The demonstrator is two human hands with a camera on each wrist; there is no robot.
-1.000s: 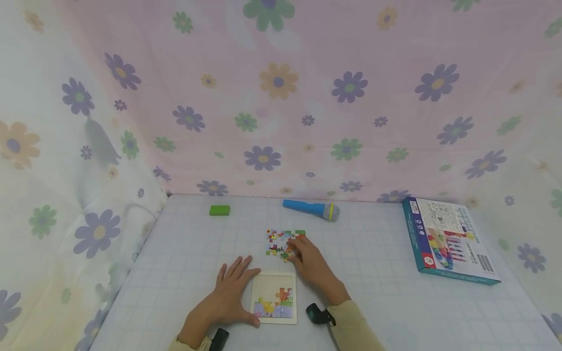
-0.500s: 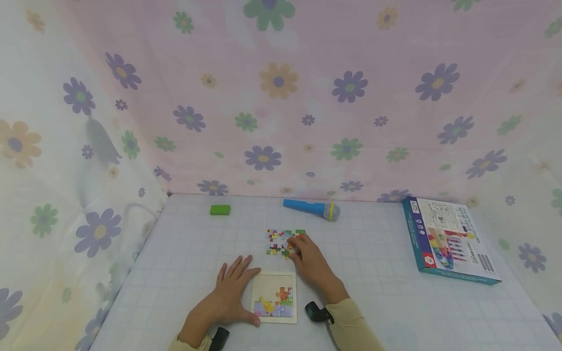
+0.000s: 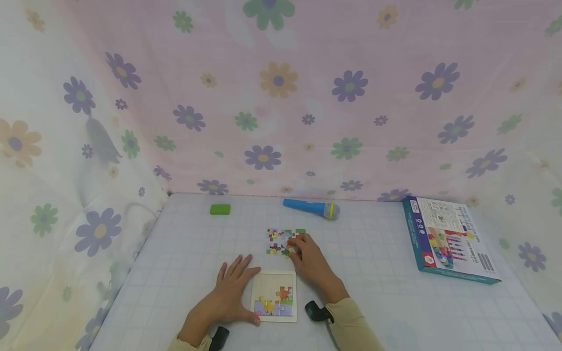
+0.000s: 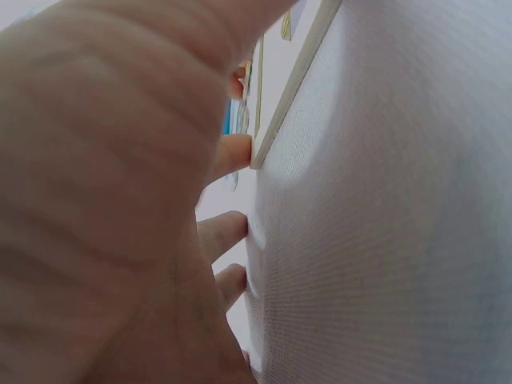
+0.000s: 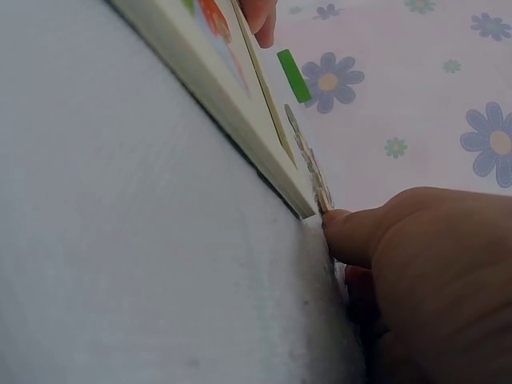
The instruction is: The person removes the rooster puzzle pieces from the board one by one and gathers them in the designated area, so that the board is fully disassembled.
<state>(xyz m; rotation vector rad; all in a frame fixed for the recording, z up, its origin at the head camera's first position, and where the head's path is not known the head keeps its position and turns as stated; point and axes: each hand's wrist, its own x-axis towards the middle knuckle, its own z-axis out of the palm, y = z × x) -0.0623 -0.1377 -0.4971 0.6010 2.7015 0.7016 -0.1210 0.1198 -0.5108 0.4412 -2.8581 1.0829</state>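
Reckoned by a clock face centred on the puzzle tray point(image 3: 265, 283), a black wrist device point(image 3: 219, 338) sits at 8 o'clock and a second black wrist device point(image 3: 318, 312) between 3 and 4, beside a tan sleeve point(image 3: 354, 325). The tray lies flat on the table point(image 3: 386, 302), nearest the person, with fitted pieces point(image 3: 273, 308) along its 6 o'clock side and an orange-red piece point(image 3: 284, 293) towards 3. At 9 o'clock the left hand point(image 3: 230, 295) has its fingers straight and spread, thumb and forefinger touching the tray's two left corners. Between 1 and 2 the right hand point(image 3: 312, 263) bends its fingers over the loose pieces point(image 3: 275, 236) at 12 o'clock; whether it pinches one I cannot tell. Well apart, between 2 and 3, lies a printed box point(image 3: 454, 241). Farther off, a blue microphone point(image 3: 305, 206) lies near 1 o'clock, its head pointing to 3, and a green block point(image 3: 220, 209) at 11. Beyond them all, at 12, hangs a pink flowered cloth point(image 3: 303, 141).
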